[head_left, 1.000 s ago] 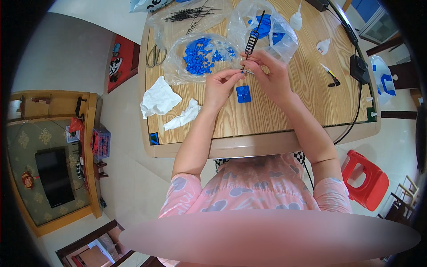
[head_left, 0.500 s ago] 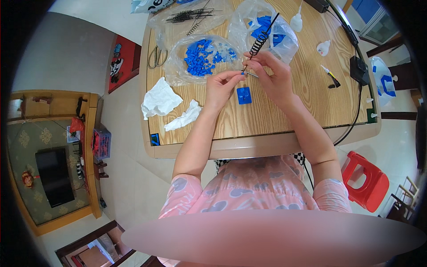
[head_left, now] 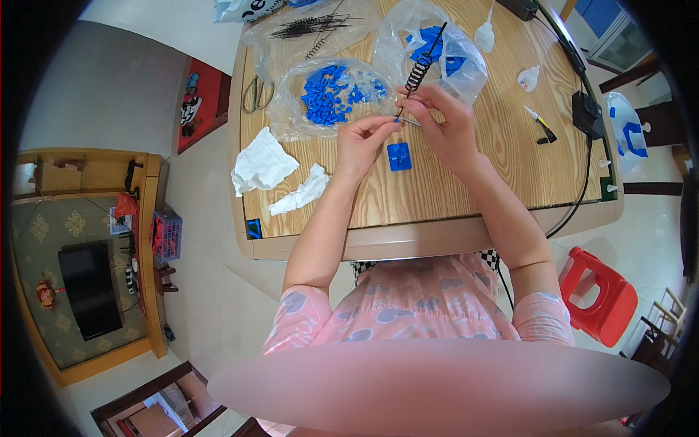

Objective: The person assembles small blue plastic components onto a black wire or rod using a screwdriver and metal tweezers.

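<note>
My left hand (head_left: 362,143) is closed in a pinch on a small blue piece (head_left: 397,121) over the table. My right hand (head_left: 445,120) grips a black coil spring (head_left: 418,73) with straight ends, just below its coils. The spring slants up and away, and its thin lower end meets the blue piece between my fingertips. A thin grey rod (head_left: 411,121) also shows between the two hands; which fingers hold it I cannot tell. Just below them, a blue square plate (head_left: 399,156) with a small raised part lies on the wooden table (head_left: 502,182).
A clear bag of small blue pieces (head_left: 325,95) lies beyond my left hand, with scissors (head_left: 258,95) beside it. Farther back are black springs (head_left: 309,27) on plastic and a bag of blue plates (head_left: 466,80). White tissue (head_left: 263,162) lies left, a glue tube (head_left: 541,122) right.
The top of the spring has swung slightly left and down. Both hands stay almost where they were, still meeting at the small blue piece.
</note>
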{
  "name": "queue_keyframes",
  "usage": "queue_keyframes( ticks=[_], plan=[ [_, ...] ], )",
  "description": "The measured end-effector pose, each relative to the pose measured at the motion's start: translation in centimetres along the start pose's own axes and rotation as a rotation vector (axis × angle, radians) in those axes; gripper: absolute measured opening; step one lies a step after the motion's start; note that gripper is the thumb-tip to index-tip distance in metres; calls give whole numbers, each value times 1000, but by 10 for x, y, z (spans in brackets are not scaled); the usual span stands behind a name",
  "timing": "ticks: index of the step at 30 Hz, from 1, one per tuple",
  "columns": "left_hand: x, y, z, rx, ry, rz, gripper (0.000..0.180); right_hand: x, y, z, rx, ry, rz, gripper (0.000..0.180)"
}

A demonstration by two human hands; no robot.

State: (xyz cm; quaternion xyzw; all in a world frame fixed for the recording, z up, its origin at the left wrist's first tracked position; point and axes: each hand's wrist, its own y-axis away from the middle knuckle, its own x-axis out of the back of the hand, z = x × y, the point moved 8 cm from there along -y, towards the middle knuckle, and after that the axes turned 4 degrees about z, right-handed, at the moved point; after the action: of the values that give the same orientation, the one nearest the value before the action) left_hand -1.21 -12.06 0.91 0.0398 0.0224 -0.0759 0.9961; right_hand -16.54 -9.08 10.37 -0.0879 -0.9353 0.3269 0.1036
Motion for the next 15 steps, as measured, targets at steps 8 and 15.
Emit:
queue_keyframes(
  ticks=[8, 15],
  plan=[
    [1, -1, 0, -15, -4, 13, 15, -2, 0, 2, -25, -1, -10, 10],
    [0, 0, 2, -10, -12, 5, 14, 0, 0, 1, -11, -11, 4, 10]
  ],
)
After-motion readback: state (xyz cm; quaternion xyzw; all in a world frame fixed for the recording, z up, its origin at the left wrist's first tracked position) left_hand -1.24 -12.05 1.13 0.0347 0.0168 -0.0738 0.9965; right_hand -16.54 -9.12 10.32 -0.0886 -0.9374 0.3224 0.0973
